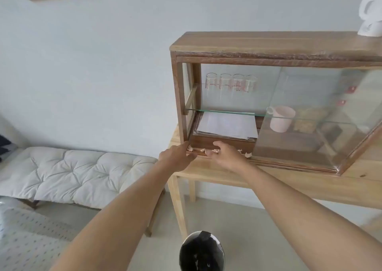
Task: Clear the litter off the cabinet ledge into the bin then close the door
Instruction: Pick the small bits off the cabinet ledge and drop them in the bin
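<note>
I am reaching both hands to the front lower ledge (196, 151) of the wooden cabinet (227, 43), which is sitting on a pale wood bench (268, 179). My left hand (178, 158) is cupping just under and against the ledge's left end, palm turned up, its grip loose and apart with nothing visibly pinched in it. My right hand (224, 155) is lying over the ledge with the fingers (217, 145) curled down onto the litter; whether its grip is closing on any scrap I cannot tell, since the fingers are hiding what is under them.

The litter (247, 154) is showing as small pale, crumpled scraps strung along the ledge: some by my left fingertips, some under my right fingers, more just right of my right hand. The glass door (310, 113) is standing slid to the right, leaving the left half of the cabinet open. Inside that opening a stack of white paper (226, 126) is lying on a dark wood box, and a row of clear glasses (230, 83) is standing on the glass shelf above. The bin (201, 252), round and lined in black, is sitting on the floor below my arms.
</note>
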Tool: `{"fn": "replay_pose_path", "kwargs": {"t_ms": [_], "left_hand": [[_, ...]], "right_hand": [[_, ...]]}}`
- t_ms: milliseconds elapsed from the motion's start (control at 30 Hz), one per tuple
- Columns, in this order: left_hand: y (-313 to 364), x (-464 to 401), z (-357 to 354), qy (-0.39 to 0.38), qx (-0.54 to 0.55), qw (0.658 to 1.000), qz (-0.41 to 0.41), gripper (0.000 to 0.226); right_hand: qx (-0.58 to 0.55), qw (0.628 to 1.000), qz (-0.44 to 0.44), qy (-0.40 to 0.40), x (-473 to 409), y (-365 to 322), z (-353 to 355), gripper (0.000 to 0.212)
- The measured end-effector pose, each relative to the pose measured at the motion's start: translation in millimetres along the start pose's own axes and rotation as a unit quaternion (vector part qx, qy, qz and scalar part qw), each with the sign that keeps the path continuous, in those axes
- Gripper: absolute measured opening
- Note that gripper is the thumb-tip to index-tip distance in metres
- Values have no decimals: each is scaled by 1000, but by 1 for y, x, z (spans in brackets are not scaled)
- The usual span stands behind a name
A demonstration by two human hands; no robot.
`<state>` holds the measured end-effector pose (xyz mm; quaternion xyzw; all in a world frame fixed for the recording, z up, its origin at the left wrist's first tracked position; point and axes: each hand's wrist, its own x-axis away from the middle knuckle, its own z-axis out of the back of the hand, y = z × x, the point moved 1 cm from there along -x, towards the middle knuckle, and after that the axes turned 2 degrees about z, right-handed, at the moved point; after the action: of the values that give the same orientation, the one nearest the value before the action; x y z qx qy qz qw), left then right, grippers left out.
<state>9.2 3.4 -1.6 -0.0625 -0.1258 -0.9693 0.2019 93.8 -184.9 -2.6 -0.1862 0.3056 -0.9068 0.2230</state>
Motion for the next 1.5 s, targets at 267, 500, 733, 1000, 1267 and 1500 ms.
{"fn": "replay_pose_path", "kwargs": {"t_ms": [267,500,733,1000,1267,1500], "left_hand": [[-3,-25,-24,13,7,999,30,47],[-7,-33,-32,108,24,993,28,26],[-2,-28,-36,130,75,988,21,18],[-9,15,-37,110,88,990,1,23],[-23,61,-47,79,116,990,-22,22],[-38,88,-95,19,111,994,-3,22]], "right_hand": [[47,999,25,1,-31,-6,-16,49],[72,993,30,86,-37,4,-25,28],[22,993,17,119,-23,11,-28,19],[-52,993,11,104,26,20,-34,13],[-110,989,-3,97,73,40,-62,9],[-108,992,-43,43,99,75,-106,14]]}}
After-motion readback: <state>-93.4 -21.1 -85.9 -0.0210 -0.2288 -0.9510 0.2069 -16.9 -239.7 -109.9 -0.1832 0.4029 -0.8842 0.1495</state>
